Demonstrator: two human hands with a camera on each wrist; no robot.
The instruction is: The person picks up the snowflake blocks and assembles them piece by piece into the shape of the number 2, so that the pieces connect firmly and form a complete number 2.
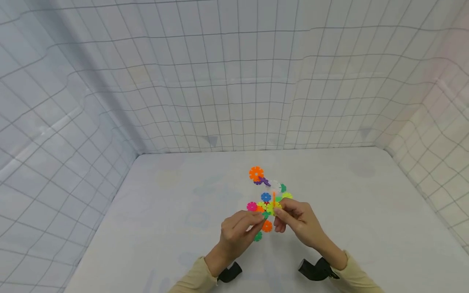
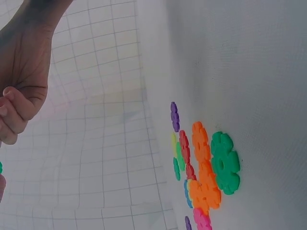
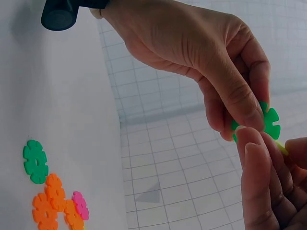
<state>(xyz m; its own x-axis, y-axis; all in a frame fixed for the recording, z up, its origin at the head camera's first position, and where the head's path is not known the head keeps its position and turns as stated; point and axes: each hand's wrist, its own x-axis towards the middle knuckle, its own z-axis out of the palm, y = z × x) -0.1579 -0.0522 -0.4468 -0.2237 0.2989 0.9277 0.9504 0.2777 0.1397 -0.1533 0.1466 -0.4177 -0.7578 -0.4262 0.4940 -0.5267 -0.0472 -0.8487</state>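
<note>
My left hand (image 1: 238, 232) pinches a green notched plastic disc (image 3: 272, 123), a snowflake-type building piece, at its fingertips. Facing it, my right hand (image 1: 300, 221) pinches a yellow notched disc (image 3: 282, 148), mostly hidden by the fingers in the right wrist view. An orange disc (image 1: 274, 198), seen edge-on, stands up at the right fingertips. Both hands meet close together above the table, the green and yellow pieces right beside each other. In the left wrist view the right hand (image 2: 24, 91) shows at upper left with curled fingers.
Several loose discs lie below and beyond the hands: green (image 2: 225, 163), orange (image 1: 256, 173), purple (image 2: 174, 116), pink (image 1: 251, 206), blue (image 1: 266, 197) and others. They rest on a white table (image 1: 165, 215) with a grid-patterned curtain (image 1: 256, 101) behind. Black wrist mounts (image 1: 315, 270) hang under the forearms.
</note>
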